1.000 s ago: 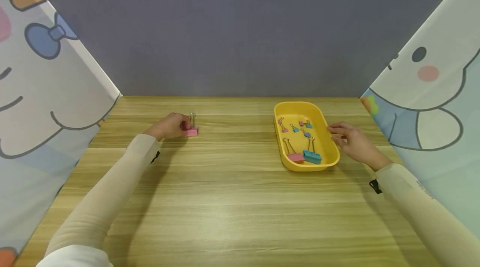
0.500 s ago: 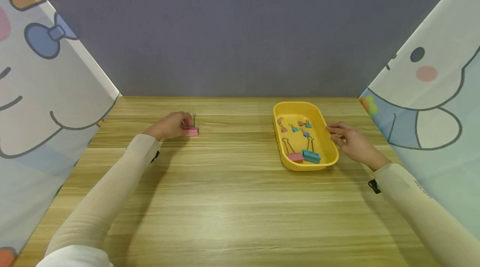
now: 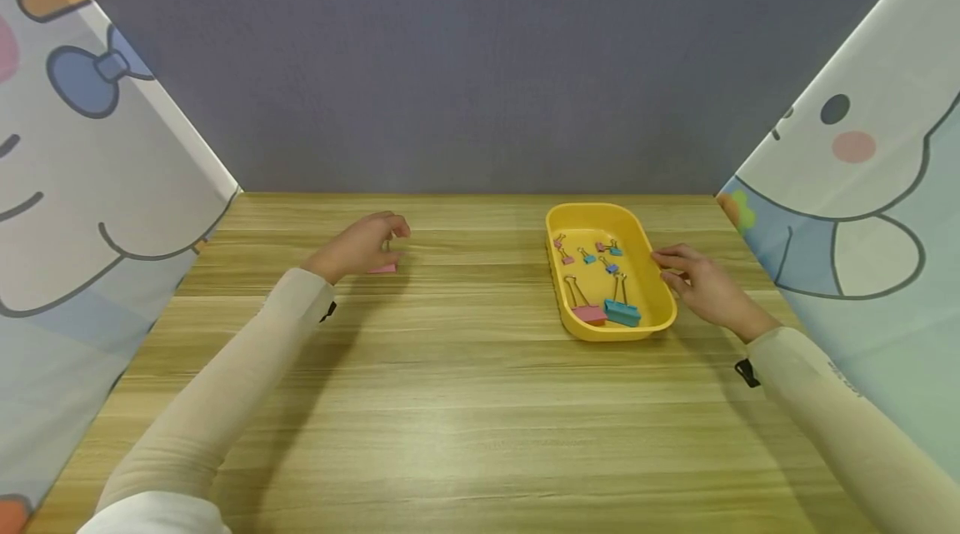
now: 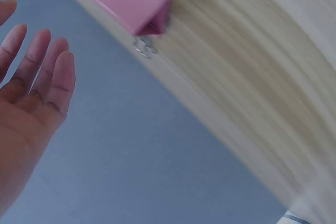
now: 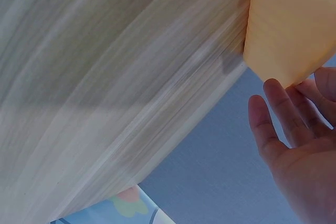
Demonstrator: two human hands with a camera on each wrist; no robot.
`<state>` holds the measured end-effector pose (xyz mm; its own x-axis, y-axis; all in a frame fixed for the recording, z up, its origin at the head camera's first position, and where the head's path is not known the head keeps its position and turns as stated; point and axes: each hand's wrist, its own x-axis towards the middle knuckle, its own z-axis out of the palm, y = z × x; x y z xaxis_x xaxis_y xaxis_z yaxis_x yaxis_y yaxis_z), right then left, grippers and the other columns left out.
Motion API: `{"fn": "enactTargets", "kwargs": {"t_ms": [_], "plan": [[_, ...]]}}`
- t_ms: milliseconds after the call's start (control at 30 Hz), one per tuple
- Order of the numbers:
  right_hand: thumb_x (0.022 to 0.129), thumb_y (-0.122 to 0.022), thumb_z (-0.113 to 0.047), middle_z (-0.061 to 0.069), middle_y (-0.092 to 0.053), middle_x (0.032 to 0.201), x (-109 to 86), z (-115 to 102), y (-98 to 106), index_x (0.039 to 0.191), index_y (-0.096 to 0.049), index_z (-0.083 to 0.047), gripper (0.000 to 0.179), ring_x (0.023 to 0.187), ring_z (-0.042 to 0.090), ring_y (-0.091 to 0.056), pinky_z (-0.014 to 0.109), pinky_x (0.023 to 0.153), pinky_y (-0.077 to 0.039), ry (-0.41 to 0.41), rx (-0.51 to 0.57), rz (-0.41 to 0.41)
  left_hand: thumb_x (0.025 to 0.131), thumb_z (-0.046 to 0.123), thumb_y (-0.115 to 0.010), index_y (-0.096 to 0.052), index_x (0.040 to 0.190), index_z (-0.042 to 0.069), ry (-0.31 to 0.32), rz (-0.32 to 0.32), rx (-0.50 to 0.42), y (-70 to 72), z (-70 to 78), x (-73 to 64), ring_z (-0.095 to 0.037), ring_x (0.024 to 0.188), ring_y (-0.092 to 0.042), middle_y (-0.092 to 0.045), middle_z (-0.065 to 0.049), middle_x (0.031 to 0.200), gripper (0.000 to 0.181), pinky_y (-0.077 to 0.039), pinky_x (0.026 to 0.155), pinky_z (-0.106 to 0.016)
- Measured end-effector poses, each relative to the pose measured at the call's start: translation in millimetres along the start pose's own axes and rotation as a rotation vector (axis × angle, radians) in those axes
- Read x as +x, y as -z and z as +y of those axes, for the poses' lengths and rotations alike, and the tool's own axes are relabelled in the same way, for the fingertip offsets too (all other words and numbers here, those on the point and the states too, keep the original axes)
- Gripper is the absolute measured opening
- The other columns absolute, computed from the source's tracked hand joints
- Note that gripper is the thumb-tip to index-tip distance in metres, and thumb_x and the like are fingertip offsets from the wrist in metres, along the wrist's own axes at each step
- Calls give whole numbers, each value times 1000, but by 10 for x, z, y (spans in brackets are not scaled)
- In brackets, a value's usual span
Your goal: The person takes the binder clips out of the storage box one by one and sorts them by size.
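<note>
My left hand (image 3: 358,247) is held over a pink binder clip (image 3: 384,269) on the left of the table, fingers spread and apart from it. In the left wrist view that clip (image 4: 126,1) sits on the wood with its wire handles partly showing, beyond the loose fingertips. The head view has most of it hidden behind the hand. My right hand (image 3: 708,291) touches the right rim of a yellow tray (image 3: 617,335) with extended fingertips. Inside the tray lie a large pink binder clip (image 3: 590,315), a large teal binder clip (image 3: 623,313) and several small ones.
The wooden table (image 3: 450,417) ends at a grey back panel (image 3: 480,67). Cartoon-printed panels (image 3: 847,209) flank both sides. The small binder clips (image 3: 587,256) are gathered toward the tray's far half.
My left hand has let go of the pink binder clip, opening its fingers and moving slightly right and away. The clip stays in place. My right hand remains at the tray rim.
</note>
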<state>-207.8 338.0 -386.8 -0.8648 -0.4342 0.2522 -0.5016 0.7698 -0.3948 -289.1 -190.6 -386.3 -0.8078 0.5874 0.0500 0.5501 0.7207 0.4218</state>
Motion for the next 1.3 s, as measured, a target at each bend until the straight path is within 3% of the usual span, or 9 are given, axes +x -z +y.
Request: {"fn": "enactTargets", "kwargs": {"t_ms": [433, 667, 1067, 1300], "plan": [[92, -56, 3, 20, -51, 121, -5, -23, 2, 127, -52, 12, 36, 91, 31, -60, 41, 71, -51, -18, 5, -6, 87, 8, -66, -58, 112, 6, -5, -16, -35, -33, 271, 127, -33, 103, -54, -58, -11, 112, 27, -46, 85, -41], [92, -56, 4, 19, -52, 120, 0, -11, -10, 126, -53, 12, 35, 91, 29, -60, 36, 69, -49, -5, -21, 1, 87, 10, -67, -59, 109, 6, -65, 11, -35, -80, 379, 203, -30, 99, -56, -59, -7, 107, 24, -45, 85, -39], [92, -56, 4, 19, -52, 120, -6, 11, -3, 126, -53, 11, 35, 89, 27, -59, 36, 68, -49, -20, -36, -8, 88, 16, -68, -59, 108, 9, -161, 48, -27, -110, 751, 335, -19, 97, -55, -58, -2, 105, 23, -45, 85, -33], [92, -56, 6, 20, -50, 121, 9, -17, 20, 127, -52, 12, 36, 97, 36, -58, 43, 72, -51, -40, 8, -39, 88, 19, -68, -60, 108, 11, -198, 61, -51, -128, 939, 410, -16, 95, -54, -58, 1, 104, 23, -44, 84, -31]]}}
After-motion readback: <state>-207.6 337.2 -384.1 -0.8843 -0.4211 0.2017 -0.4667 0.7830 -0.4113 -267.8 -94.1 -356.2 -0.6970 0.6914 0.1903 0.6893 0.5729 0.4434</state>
